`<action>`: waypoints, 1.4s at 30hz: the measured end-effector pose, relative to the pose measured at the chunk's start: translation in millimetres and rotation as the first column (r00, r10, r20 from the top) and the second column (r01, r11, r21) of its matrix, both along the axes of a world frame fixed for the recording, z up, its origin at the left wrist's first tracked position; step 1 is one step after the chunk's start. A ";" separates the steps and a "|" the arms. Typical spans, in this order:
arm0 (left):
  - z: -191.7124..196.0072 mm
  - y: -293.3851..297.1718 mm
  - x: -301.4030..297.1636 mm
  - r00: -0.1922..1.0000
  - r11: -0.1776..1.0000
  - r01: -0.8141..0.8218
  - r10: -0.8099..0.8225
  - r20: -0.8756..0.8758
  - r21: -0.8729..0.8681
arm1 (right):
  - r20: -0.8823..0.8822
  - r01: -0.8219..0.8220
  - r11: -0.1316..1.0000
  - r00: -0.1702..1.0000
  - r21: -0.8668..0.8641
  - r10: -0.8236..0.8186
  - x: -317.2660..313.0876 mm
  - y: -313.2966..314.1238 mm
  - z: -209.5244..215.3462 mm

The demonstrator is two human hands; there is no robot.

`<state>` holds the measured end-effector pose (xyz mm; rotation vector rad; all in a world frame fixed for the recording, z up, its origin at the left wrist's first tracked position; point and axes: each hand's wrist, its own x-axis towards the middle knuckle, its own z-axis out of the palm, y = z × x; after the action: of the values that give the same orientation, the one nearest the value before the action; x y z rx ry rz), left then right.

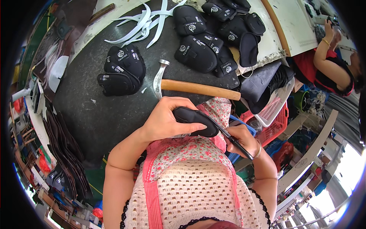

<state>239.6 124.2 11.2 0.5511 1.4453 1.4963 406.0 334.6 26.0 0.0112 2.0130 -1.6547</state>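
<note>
My left hand is closed on a black padded shoe piece, thumb pressed across its top. A long, narrow black piece runs slantwise from the padded piece to my right hand, whose fingers are wrapped round it. I cannot make out whether the two are joined. Just beyond my hands lies a hammer with a wooden handle and metal head. Several similar black pieces with white print lie at the table's left middle, and a bigger heap sits at the far side.
The dark round work surface holds white strips at its far edge. A stack of dark brown pieces hangs at the left. White and red baskets stand at the right. Another person sits at the far right.
</note>
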 end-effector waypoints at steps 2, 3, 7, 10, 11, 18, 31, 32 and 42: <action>1.2 0.9 -1.2 0.997 0.999 0.029 -0.030 -0.074 -0.014 | 0.032 0.017 1.000 0.999 0.018 -0.018 1.1 -1.2 1.5; 0.9 0.8 -1.2 0.997 0.999 0.029 -0.030 -0.075 -0.015 | 0.011 0.025 0.999 1.000 0.034 -0.025 2.0 -2.3 -0.5; 1.7 3.3 2.0 0.995 0.996 0.071 -0.075 -0.065 -0.062 | -0.210 0.082 0.989 0.976 0.121 -0.055 -7.3 -11.4 -4.8; 6.1 3.3 2.0 0.993 0.988 0.104 -0.109 -0.039 -0.111 | -0.250 0.081 0.982 0.968 0.168 -0.037 -9.7 -12.1 -6.3; 6.8 2.9 2.0 0.994 0.984 0.108 -0.110 -0.001 -0.144 | -0.249 0.079 0.983 0.968 0.167 -0.035 -8.7 -11.7 -5.6; 7.8 -1.3 2.5 0.994 0.982 0.111 -0.109 0.025 -0.150 | -0.201 0.088 0.970 0.979 0.225 -0.042 -1.3 -19.2 -6.4; 28.6 -49.6 -23.0 0.962 0.960 -0.257 0.243 -0.128 -0.111 | -0.296 0.011 0.991 0.955 0.131 0.028 -67.8 -47.8 -19.7; 28.4 -50.7 -22.7 0.958 0.956 -0.270 0.255 -0.131 -0.111 | -0.284 0.030 0.995 0.959 0.100 0.000 -67.5 -49.4 -20.8; 20.5 -74.7 -44.3 0.721 0.871 -0.475 0.301 -0.624 -0.129 | -0.558 0.490 0.740 0.808 0.461 -0.187 -69.0 -47.5 -13.2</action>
<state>195.3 49.4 31.7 0.5811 2.3545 1.4562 337.0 287.0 12.8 0.2445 3.0188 -1.2183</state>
